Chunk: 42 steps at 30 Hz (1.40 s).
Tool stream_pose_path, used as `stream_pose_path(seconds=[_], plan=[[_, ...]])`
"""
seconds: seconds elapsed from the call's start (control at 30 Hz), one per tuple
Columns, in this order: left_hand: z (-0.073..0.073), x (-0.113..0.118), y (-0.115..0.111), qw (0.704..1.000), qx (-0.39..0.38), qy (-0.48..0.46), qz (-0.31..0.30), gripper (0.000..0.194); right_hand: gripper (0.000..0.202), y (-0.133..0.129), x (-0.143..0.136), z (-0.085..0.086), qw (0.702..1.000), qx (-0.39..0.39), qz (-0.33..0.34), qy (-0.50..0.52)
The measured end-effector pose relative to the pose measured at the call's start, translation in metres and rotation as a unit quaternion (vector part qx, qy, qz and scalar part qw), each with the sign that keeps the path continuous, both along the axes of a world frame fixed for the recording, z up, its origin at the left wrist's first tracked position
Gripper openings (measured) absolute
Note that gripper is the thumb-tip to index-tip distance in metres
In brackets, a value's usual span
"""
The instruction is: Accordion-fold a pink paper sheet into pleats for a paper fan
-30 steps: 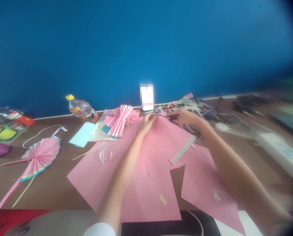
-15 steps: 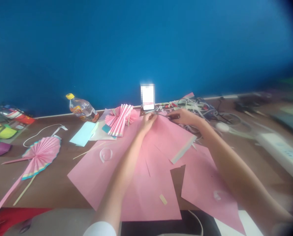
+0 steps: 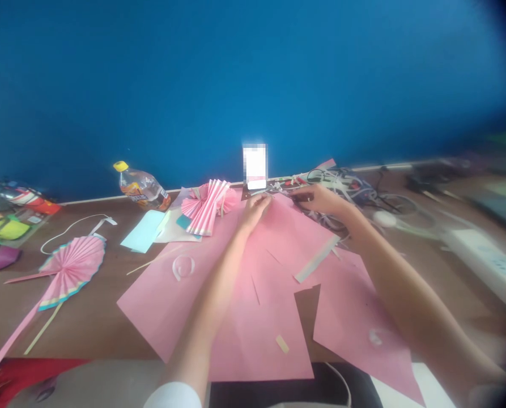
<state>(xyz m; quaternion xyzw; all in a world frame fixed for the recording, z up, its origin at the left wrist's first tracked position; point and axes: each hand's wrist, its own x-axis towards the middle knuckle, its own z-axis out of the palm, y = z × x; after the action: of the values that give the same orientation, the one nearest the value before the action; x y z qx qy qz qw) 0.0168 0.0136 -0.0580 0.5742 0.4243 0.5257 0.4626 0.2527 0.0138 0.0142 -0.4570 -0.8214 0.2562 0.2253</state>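
Observation:
My left hand (image 3: pixel 256 207) is closed on the far edge of a pink paper sheet (image 3: pixel 289 229), which has a pale strip along its near right edge. Just right of it, my right hand (image 3: pixel 316 199) grips a pair of scissors (image 3: pixel 298 196) by the dark handles. The blades point left, toward my left hand, at the sheet's far edge; they are small and partly blurred. Beneath lie larger pink sheets (image 3: pixel 231 317), with a small cream strip (image 3: pixel 282 344) and a curled white strip (image 3: pixel 183 267) on them.
Left of the sheets lie a pleated pink fan (image 3: pixel 72 266), pale blue papers (image 3: pixel 144 231) and another folded fan piece (image 3: pixel 208 208). A bottle (image 3: pixel 142 190) leans by the blue wall. A bright phone-like screen (image 3: pixel 255 164) stands behind my hands. Tangled cables (image 3: pixel 341 184) and a power strip (image 3: pixel 486 260) lie right.
My right hand has risen slightly and its fingers have spread a little on the scissor handles. My left hand stays at the paper's far edge.

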Motion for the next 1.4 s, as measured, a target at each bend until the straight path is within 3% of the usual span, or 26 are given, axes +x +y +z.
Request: stream_pose_path(seconds=[0.27,0.47,0.93,1.4], plan=[[0.001,0.001,-0.001,1.0,0.012,0.021,0.012,0.026,0.045,0.001,0.007,0.004,0.999,-0.021,0.041,-0.027],[0.001,-0.001,-0.001,0.999,0.043,0.028,0.004,0.026,0.042,0.0,0.006,0.006,0.998,-0.028,0.04,-0.038],[0.0,-0.003,0.001,0.999,0.039,0.029,0.008,0.027,0.044,0.006,0.012,-0.002,0.997,-0.035,0.049,-0.044],[0.0,-0.002,-0.001,0.999,0.028,0.023,0.019,0.028,0.045,0.001,0.006,0.003,0.998,-0.021,0.024,-0.055]])
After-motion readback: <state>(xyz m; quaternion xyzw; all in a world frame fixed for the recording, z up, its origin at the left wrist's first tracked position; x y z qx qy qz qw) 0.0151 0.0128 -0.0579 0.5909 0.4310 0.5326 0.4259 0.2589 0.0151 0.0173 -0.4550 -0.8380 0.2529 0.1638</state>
